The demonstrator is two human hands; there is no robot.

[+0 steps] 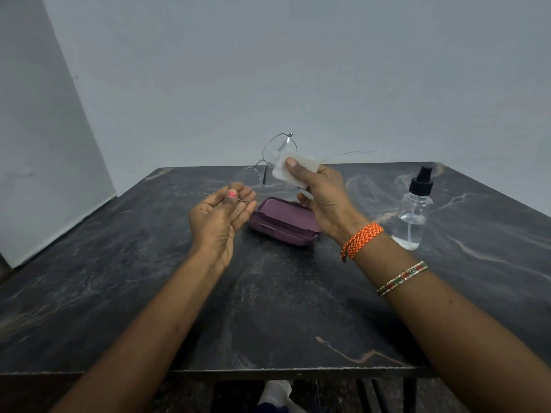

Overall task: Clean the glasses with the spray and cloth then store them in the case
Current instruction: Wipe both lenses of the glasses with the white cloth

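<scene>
Thin metal-framed glasses [268,162] are held up above the table, tilted, with their temples open. My left hand [222,217] pinches the rim of the lower left lens between thumb and fingers. My right hand [323,198] presses a small white cloth [293,169] against the upper right lens, thumb on top of the cloth. A closed purple case [280,222] lies on the table right below both hands. The clear spray bottle [413,211] with a black pump top stands upright to the right of my right wrist.
The dark marble table [268,293] reaches to a grey wall behind. A white panel [44,144] leans at the left. The table's front edge runs near the bottom of the view, with a white-socked foot [275,393] under it.
</scene>
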